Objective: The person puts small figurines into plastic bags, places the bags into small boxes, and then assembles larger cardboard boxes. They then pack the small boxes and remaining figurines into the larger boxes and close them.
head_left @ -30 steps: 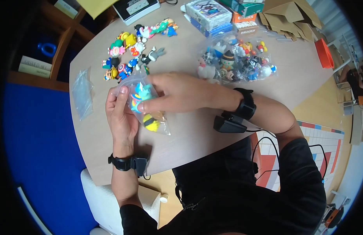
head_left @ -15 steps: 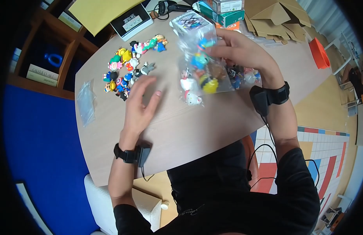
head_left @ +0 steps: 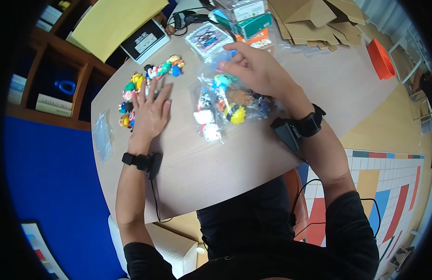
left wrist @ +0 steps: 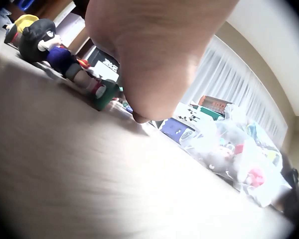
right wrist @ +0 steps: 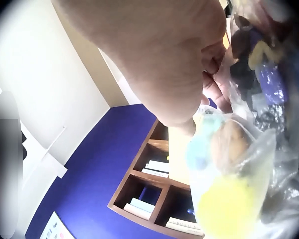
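Note:
My right hand [head_left: 260, 67] pinches the top of a clear bag [head_left: 230, 95] with turquoise, brown and yellow figures inside. That bag overlaps other bagged figures on the table, among them white ones [head_left: 210, 131]. In the right wrist view the yellow figure [right wrist: 226, 206] shows through the plastic below the fingers. My left hand [head_left: 149, 114] lies with spread fingers over the group of loose figures and hides part of it; whether it touches them I cannot tell. A dark-haired figure [left wrist: 39, 40] lies beside it in the left wrist view.
An empty clear bag [head_left: 102, 137] lies at the table's left. Behind stand a white device [head_left: 146, 41], a picture box [head_left: 209, 41], a green box [head_left: 253, 27] and folded brown cardboard [head_left: 314, 21]. A red-orange container [head_left: 380, 59] is at the far right edge.
The right hand has carried the bag from the left hand over to the other bagged figures on the right. My left hand has let go of it and moved up over the loose figures.

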{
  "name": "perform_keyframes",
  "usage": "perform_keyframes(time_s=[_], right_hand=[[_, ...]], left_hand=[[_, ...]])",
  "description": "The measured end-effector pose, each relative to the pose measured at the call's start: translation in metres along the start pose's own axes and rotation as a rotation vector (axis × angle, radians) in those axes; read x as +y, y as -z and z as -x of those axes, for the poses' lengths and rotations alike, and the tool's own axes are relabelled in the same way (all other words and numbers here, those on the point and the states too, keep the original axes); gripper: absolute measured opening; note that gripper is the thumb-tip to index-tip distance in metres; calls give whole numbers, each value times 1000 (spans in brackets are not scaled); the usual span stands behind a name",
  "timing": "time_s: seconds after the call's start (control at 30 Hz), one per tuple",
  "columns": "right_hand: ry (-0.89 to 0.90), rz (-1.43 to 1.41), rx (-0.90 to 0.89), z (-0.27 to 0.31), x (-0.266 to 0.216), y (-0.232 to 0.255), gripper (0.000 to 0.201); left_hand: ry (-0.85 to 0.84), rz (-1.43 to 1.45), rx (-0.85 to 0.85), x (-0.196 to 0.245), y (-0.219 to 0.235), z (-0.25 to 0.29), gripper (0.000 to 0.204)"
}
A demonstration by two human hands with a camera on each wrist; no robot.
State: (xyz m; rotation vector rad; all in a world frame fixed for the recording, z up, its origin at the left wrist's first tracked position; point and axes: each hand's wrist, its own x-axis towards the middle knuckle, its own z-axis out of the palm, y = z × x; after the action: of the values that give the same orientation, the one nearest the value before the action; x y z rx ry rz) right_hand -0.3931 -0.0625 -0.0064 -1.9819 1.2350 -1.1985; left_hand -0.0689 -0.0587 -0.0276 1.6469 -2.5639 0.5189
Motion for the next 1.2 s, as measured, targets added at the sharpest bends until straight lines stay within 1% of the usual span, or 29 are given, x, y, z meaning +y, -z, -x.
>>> perform_keyframes(time_s=[0.07, 0.1, 0.2, 0.23, 0.3, 0.33, 0.4, 0.43, 0.5, 0.53, 0.6, 0.67, 0.77, 0.87, 0.9, 1.0, 1.03, 1.07, 1.13, 1.2], right_hand=[[-33, -33, 13, -2, 1, -1, 54], [-38, -1, 41, -2, 0, -3, 57], [-69, 44, 11, 0, -6, -2, 64], [-69, 65, 2, 0, -5, -3, 66], [-68, 107, -14, 0, -4, -3, 70], [-96, 101, -39, -1, -5, -2, 74], [-151, 91, -87, -1, -12, 2, 83], [-155, 93, -104, -1, -13, 4, 83], [-168, 99, -135, -2, -14, 6, 84], [-152, 114, -121, -2, -13, 5, 84], [-123, 138, -97, -1, -9, 4, 84], [-140, 118, -119, -2, -12, 6, 84], [-134, 106, -108, -1, -11, 6, 84], [-138, 97, -107, -1, -9, 4, 83], [-142, 93, -111, -1, -8, 4, 82], [-162, 69, -119, -2, -6, 6, 79], [-165, 102, -149, -2, -6, 8, 77], [-164, 134, -183, -2, -7, 10, 74], [-126, 167, -233, -3, -14, 14, 70], [-60, 169, -275, 0, -24, 19, 66]], left_hand=[[57, 9, -31, 3, 9, -5, 45], [16, -26, 47, 7, 13, -9, 44], [67, 384, 35, 13, 25, -38, 46], [144, 609, 9, 23, 36, -53, 51], [353, 1004, -150, 38, 48, -83, 61], [459, 1199, -230, 44, 50, -96, 66], [558, 1277, -249, 56, 49, -119, 79], [605, 1317, -258, 59, 49, -129, 85], [616, 1304, -326, 61, 48, -145, 94], [624, 1297, -361, 62, 46, -151, 99], [653, 1320, -329, 66, 40, -158, 94], [691, 1339, -294, 66, 36, -161, 90], [635, 1550, -426, 55, 35, -164, 55], [659, 1773, -328, 60, 32, -156, 35], [599, 1842, -297, 57, 34, -152, 36], [488, 1897, -89, 29, 30, -138, 42], [509, 1811, 99, 32, 46, -121, 48], [417, 1754, 154, 20, 48, -105, 53], [376, 1620, 296, 4, 54, -65, 54], [388, 1516, 284, -2, 61, -20, 61]])
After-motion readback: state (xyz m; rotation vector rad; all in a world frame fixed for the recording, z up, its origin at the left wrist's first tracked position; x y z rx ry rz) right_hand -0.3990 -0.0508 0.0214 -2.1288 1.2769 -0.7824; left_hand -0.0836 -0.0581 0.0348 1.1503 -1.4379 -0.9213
